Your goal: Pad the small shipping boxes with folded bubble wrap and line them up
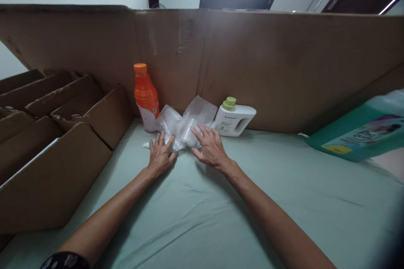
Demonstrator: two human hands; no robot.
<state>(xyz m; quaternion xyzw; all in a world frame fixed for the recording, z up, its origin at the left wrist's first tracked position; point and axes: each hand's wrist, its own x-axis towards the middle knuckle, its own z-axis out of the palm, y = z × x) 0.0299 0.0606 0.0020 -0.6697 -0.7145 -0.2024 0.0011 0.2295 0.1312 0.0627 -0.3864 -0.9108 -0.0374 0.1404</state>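
A crumpled heap of clear bubble wrap [199, 111] lies on the green cloth, up against the cardboard wall. My left hand [160, 155] rests at its near left side, fingers spread and fingertips touching the plastic. On the right side of the heap, my right hand [210, 147] has its fingers stretched out over the wrap. Whether anything is inside the wrap cannot be made out. Just left of it stands an orange bottle [146, 96] with an orange cap. A white jug [235, 118] with a green cap stands at its right.
A cardboard box with dividers [72, 164] takes up the left side. A tall cardboard panel [268, 63] runs along the back. At the right, a large bottle of green liquid [362, 128] appears tilted. Wrinkled green cloth [189, 227] covers the surface.
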